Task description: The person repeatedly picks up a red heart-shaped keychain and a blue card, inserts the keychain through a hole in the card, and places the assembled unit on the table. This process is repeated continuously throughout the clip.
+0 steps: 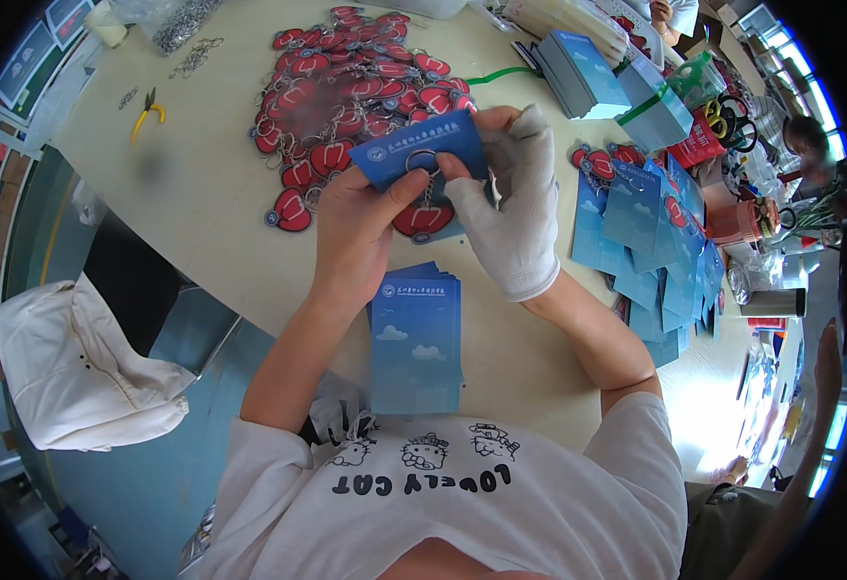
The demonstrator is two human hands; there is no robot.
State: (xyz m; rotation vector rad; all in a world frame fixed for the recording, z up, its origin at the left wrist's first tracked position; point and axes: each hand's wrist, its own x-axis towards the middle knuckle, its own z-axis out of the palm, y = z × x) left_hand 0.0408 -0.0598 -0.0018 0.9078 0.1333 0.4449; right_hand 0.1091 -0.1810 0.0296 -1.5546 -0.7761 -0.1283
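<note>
My left hand (354, 230), bare, grips a blue card (422, 145) by its lower edge. My right hand (511, 208), in a white glove, pinches the same card and the metal ring of a red keychain (423, 217) that hangs under the card between both hands. A stack of blue cards (416, 343) lies on the table just below my hands. A heap of red keychains (346, 92) with metal rings lies above my hands.
Finished blue cards with red keychains (651, 232) spread along the right. Stacks of blue cards (583, 72) sit at the top right beside scissors (723, 114). Yellow-handled pliers (146, 113) and loose rings (191, 60) lie top left. A white garment (85, 367) sits lower left.
</note>
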